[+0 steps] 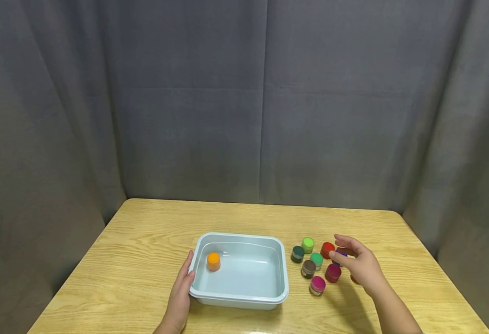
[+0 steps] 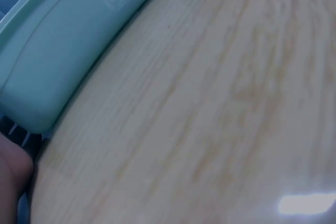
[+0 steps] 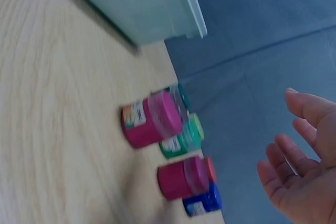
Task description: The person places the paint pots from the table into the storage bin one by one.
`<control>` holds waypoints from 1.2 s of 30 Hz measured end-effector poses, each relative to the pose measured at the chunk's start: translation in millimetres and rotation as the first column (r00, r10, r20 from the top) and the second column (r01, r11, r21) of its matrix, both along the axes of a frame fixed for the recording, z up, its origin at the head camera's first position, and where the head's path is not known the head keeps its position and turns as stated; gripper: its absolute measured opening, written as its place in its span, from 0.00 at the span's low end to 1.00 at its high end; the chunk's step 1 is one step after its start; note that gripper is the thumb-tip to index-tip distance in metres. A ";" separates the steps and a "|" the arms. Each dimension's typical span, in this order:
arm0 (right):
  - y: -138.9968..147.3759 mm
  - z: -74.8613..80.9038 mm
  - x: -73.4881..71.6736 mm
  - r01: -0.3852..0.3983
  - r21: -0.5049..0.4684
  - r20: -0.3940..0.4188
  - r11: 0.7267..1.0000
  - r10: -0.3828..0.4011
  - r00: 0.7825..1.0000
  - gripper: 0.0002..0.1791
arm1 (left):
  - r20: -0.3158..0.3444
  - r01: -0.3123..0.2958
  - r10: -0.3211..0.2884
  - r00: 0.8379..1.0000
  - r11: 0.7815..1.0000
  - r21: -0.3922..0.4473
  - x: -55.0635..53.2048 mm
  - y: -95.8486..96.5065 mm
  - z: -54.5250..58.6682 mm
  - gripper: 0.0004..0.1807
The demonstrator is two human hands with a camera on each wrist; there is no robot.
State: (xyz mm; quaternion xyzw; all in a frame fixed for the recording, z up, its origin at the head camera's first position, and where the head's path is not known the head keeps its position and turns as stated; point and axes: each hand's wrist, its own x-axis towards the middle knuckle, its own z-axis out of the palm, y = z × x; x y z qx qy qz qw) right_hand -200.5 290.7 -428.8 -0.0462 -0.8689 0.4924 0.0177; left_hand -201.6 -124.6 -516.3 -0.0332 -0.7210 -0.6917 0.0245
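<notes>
On the worktop [image 1: 136, 260]: a pale blue tub [image 1: 248, 280] sits around the middle, near the front, with an orange jar [image 1: 213, 263] standing upright inside by its left end.
Left hand: it's [image 1: 181, 294] against the tub's left side, fingers pretty straight along the outside wall, thumb up by the rim.
Right hand: hanging [image 1: 363, 266] over the far-right jars, fingers loosely bent and spread wide, thumb well apart. The right wrist view shows a gap between it and the jars.
Jars by that hand: red jar [image 1: 326, 253] and blue jar [image 3: 203, 203], the blue one partly covered by the fingers from above.
Rest of the cluster: light green jar [image 1: 307, 246], dark green jar [image 1: 297, 254], mid-green jar [image 1: 316, 261], brown jar [image 1: 308, 269], dark magenta jar [image 1: 333, 273] and, nearest the front, bright magenta jar [image 1: 317, 286], all upright right of the tub.
Brownish bit: peeking out [image 1: 354, 279] beside the right wrist, maybe another jar, mostly hidden tbh.
Backdrop: grey curtain [image 1: 194, 116] behind.
</notes>
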 end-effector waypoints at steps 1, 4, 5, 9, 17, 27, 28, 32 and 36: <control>2.5 -1.5 0.5 0.006 0.007 0.001 1.000 -0.006 1.000 0.35 | 0.001 0.000 0.000 1.000 1.000 -0.002 0.1 -0.3 0.0 0.30; 9.9 -6.4 2.1 0.018 0.036 -0.001 0.999 -0.018 1.000 0.35 | 0.000 -0.002 0.002 1.000 1.000 -0.003 0.5 -0.9 0.0 0.30; 12.6 -7.7 2.4 0.021 0.037 0.002 0.999 -0.021 1.000 0.36 | 0.001 -0.002 0.002 1.000 1.000 -0.005 0.6 -1.1 0.1 0.31; 23.5 -13.0 3.8 0.052 0.027 0.023 0.998 -0.052 0.998 0.37 | -0.002 -0.009 0.009 1.000 1.000 -0.003 0.8 -2.3 0.4 0.30; 40.4 -24.3 5.7 0.107 0.020 0.080 0.994 -0.108 0.991 0.41 | -0.020 -0.014 0.014 1.000 1.000 -0.008 0.5 -5.3 0.9 0.30; 57.4 -46.6 3.2 0.095 0.096 0.138 0.991 -0.108 0.985 0.42 | -0.016 -0.011 0.011 1.000 1.000 -0.003 -0.4 -3.7 0.2 0.30; 59.5 -48.9 4.1 0.099 0.090 0.144 0.991 -0.111 0.983 0.42 | -0.017 -0.008 0.008 1.000 1.000 -0.004 -0.6 -2.6 0.1 0.30; 66.9 -57.7 7.0 0.116 0.089 0.172 0.989 -0.130 0.977 0.43 | -0.011 0.006 -0.006 1.000 1.000 -0.007 -1.2 1.1 -1.0 0.30; 69.1 -65.4 6.0 0.131 0.100 0.175 0.986 -0.147 0.974 0.45 | -0.008 0.000 0.000 1.000 1.000 -0.012 -0.8 1.4 -1.4 0.30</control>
